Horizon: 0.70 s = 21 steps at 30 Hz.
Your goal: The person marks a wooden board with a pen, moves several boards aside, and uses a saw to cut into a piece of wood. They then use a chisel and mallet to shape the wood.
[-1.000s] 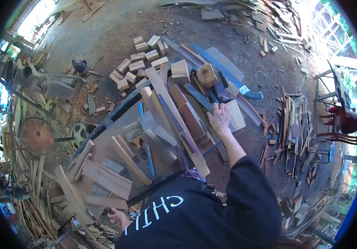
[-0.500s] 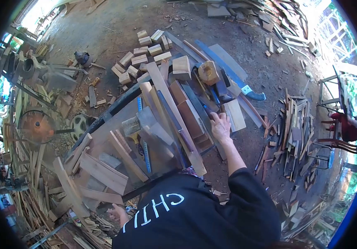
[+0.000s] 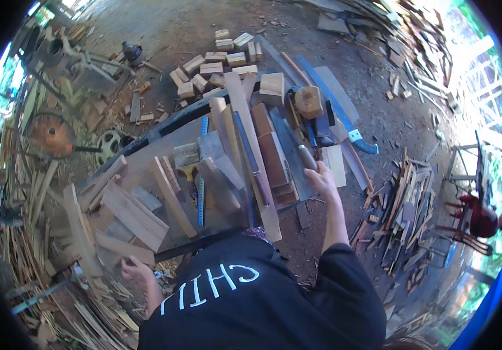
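Note:
My right hand (image 3: 324, 179) is closed around the lower end of a tool with a thick, round grey-brown handle (image 3: 306, 156), probably a chisel. Its far end lies among the other tools, so I cannot make out the tip. Beside it stand a wooden mallet (image 3: 308, 102) and a handsaw (image 3: 344, 122) with a blue handle. Off the bench's lower left corner, my left hand (image 3: 138, 270) hangs with its fingers loosely apart, holding nothing. The nearest thing to it is a flat wooden board (image 3: 123, 247).
Planks, a brush (image 3: 187, 160) and a blue-marked ruler (image 3: 202, 198) lie on the workbench (image 3: 169, 137). Cut wooden blocks (image 3: 210, 69) cluster at its far edge. Scrap wood piles (image 3: 399, 204) lie on the floor at right. A person in red (image 3: 479, 216) is at the far right.
My right hand has drawn back slightly towards me and right, now with a tool's handle in it. My left hand has moved left and up; the view has shifted.

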{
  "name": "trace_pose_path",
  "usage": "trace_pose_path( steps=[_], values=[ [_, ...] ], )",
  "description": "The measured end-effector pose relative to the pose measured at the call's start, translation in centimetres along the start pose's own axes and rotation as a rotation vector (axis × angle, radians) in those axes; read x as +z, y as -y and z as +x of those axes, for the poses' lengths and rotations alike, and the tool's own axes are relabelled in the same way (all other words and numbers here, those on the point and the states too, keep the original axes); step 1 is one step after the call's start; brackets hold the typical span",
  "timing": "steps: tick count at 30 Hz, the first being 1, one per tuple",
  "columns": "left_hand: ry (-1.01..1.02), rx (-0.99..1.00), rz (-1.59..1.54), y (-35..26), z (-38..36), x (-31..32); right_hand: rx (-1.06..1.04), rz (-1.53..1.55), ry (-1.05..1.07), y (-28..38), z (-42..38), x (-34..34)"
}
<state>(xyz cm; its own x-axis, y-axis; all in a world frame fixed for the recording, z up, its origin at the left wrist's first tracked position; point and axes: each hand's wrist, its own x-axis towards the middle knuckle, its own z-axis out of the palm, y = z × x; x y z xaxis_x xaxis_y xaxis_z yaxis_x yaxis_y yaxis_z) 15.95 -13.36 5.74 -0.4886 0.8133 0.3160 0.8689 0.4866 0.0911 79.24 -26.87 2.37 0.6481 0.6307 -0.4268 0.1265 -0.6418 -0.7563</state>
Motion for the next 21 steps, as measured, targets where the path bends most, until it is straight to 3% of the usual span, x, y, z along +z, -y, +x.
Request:
trace_pose_path(
  steps=[1,3,5,6,8,11,13,15,17,18,19,21],
  values=[
    [-0.141,0.176,-0.050,-0.4,0.6,0.6,0.020,0.132,0.027,1.0,-1.3,-0.7],
    [0.015,0.311,-0.439,-5.4,0.5,-2.1,0.022,0.277,0.075,4.2,-4.3,-1.8],
    [0.313,0.280,-0.813,-11.8,-1.7,-5.1,0.032,0.421,0.128,7.3,-6.6,-1.7],
    [0.330,0.481,-0.857,-13.0,-2.6,-3.8,0.022,0.413,0.182,8.8,-7.6,-1.0],
    [0.328,0.916,-0.836,-21.3,-5.8,-10.2,-0.034,0.359,0.337,10.9,-9.0,0.5],
    [0.376,1.326,-0.688,-27.8,-9.5,-16.1,-0.140,0.150,0.614,13.1,-10.7,3.6],
    [0.359,1.522,-0.704,-28.5,-11.4,-14.4,-0.445,0.191,0.577,13.9,-12.6,6.4],
    [0.423,1.586,-0.642,-28.1,-11.2,-12.8,-0.313,0.158,0.824,15.3,-13.6,5.8],
    [0.640,1.574,-0.435,-26.9,-10.7,-11.6,-0.235,0.357,0.806,12.8,-12.0,6.5],
    [0.585,1.506,-0.589,-26.3,-10.6,-10.9,-0.090,0.353,0.691,13.8,-11.6,6.0],
    [0.591,1.505,-0.590,-25.6,-10.4,-10.4,-0.264,0.199,0.367,12.0,-10.2,7.6],
    [0.596,1.404,-0.589,-24.3,-10.1,-9.9,-0.383,-0.361,-0.078,9.9,-7.9,9.5]
  ],
)
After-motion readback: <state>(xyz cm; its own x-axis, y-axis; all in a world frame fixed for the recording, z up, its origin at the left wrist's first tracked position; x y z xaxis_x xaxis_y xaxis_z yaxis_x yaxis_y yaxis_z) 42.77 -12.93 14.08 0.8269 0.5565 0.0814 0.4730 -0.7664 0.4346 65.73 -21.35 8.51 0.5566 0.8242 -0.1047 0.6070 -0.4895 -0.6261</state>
